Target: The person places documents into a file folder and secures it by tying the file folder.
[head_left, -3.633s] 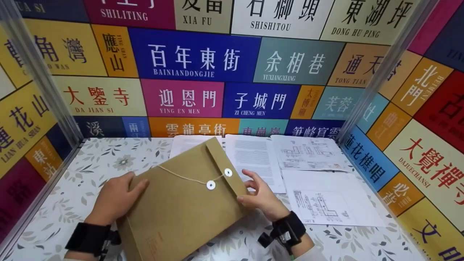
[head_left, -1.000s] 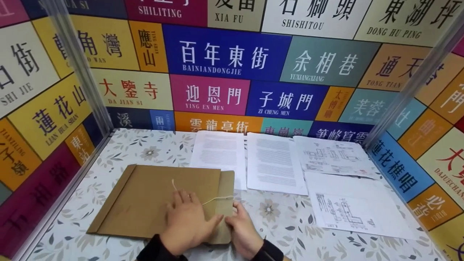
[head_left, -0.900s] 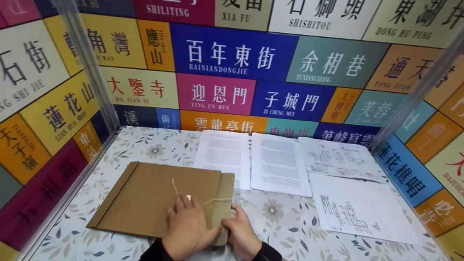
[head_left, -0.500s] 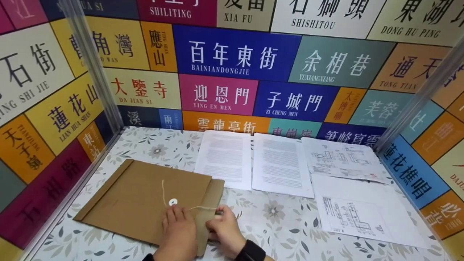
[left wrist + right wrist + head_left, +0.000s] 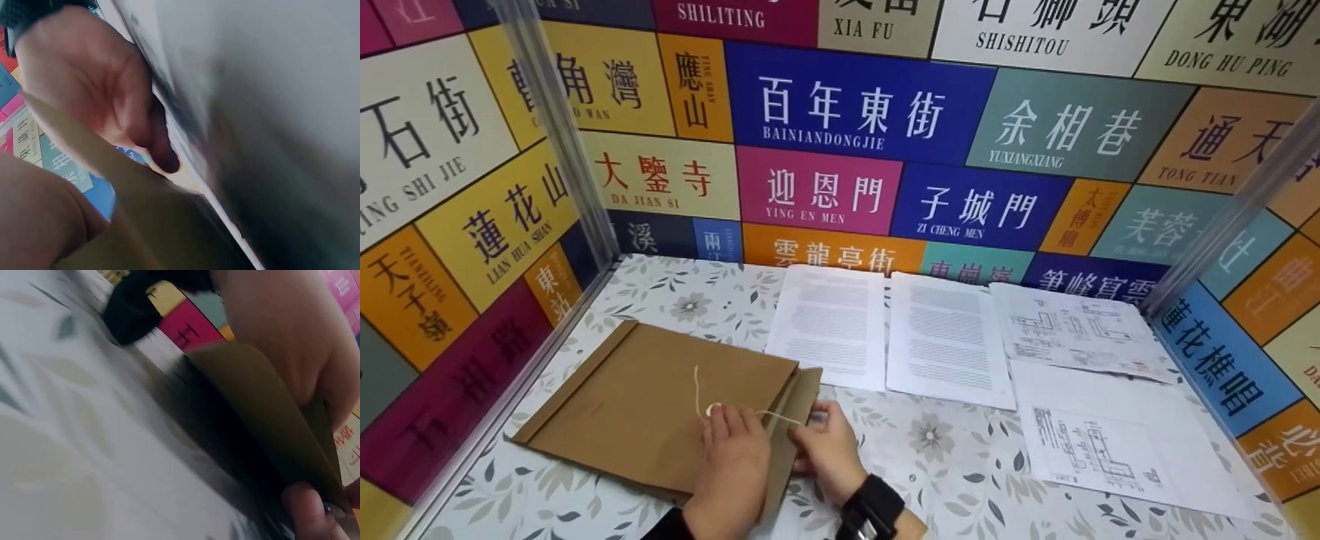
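Observation:
A brown paper document envelope [image 5: 652,405] lies on the table, with its flap [image 5: 791,420] unfolded at the right end and tilted up. My left hand [image 5: 731,457] rests on the envelope near the flap, fingers extended and fingertips at the white button [image 5: 714,409]. With thumb and fingers, my right hand [image 5: 832,450] pinches the flap's outer edge; the right wrist view shows the thumb [image 5: 308,509] against it. A pale string [image 5: 780,416] runs from near the left fingers across the flap to the right fingers. Another loose string end [image 5: 696,382] lies on the envelope.
Two printed text sheets [image 5: 832,330] [image 5: 949,341] lie behind the envelope. To the right are papers with line drawings [image 5: 1072,330] [image 5: 1125,442]. A leaf-patterned cloth [image 5: 690,304] covers the table, and colourful sign-covered walls [image 5: 855,97] enclose three sides.
Earlier the envelope was held up by both hands, its flap closed and string across two buttons. Now it lies down with the flap unfolded; lately the right hand has tilted the flap up.

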{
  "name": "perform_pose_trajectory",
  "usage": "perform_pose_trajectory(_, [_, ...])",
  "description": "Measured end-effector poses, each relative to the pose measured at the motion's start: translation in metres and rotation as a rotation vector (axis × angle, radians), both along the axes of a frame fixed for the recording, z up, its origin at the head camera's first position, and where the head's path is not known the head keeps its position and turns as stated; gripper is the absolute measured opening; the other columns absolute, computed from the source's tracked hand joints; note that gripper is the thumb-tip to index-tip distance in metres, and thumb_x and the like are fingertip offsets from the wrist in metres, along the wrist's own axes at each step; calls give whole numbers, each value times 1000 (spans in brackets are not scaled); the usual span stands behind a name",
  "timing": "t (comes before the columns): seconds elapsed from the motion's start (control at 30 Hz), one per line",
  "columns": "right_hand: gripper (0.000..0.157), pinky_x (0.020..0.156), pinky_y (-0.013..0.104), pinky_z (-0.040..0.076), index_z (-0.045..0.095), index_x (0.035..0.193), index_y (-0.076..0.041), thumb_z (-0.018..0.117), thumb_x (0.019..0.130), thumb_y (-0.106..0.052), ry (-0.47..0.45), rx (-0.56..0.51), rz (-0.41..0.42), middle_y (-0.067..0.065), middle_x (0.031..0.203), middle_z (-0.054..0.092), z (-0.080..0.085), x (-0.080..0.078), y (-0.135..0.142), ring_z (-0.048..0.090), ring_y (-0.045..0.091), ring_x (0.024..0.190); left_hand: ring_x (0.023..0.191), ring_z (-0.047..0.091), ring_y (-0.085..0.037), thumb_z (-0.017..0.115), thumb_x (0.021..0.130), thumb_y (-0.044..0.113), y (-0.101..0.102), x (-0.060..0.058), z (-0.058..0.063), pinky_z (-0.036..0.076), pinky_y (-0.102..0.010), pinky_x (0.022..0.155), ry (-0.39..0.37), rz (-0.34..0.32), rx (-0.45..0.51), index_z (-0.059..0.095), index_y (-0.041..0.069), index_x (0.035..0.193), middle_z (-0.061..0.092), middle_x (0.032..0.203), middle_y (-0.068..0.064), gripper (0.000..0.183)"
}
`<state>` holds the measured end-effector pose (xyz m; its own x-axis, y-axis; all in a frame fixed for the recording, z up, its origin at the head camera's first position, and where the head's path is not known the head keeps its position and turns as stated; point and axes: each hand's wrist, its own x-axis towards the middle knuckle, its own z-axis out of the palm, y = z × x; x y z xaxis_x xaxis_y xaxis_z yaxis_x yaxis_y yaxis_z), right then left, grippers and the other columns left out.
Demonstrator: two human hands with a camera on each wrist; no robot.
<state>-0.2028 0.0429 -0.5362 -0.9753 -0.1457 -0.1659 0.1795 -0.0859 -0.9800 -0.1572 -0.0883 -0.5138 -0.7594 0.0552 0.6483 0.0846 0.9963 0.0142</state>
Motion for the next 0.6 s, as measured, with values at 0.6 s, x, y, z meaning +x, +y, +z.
perform_pose_trajectory(0.6, [41, 42, 29, 53, 61, 120, -1, 63, 79, 6, 132, 222, 39, 11, 82, 69, -1, -17, 2, 63, 13, 47, 113, 58, -62, 78, 74, -1, -38, -10, 78, 46, -72, 97, -445, 4, 85, 46, -27, 133, 53, 123, -52, 72])
